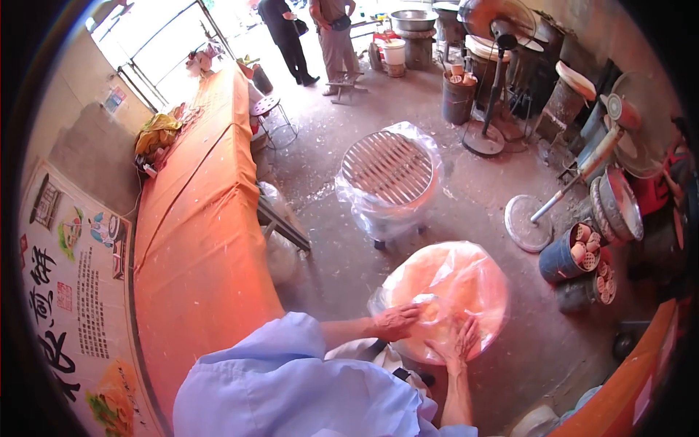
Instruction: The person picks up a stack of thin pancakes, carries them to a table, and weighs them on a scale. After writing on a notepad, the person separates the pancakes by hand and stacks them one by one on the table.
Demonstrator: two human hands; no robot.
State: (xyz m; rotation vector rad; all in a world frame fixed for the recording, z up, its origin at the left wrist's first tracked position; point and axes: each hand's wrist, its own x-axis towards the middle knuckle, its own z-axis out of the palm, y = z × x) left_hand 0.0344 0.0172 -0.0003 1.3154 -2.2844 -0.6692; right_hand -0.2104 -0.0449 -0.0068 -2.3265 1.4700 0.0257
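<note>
Probably soft, slippery plastic-wrapped bundle (445, 273), best held underneath; right hand (459, 341) lies splayed atop, left hand (397, 322) touches, grip unclear.

One wide-angle view, rounded by a black border; lines bowed at the edges, the wall poster (87, 291) visibly curved. Daylight entered through the opening (164, 36) at top, blown to white. Glare whitened the plastic cover (470, 266); far right was dim.
</note>
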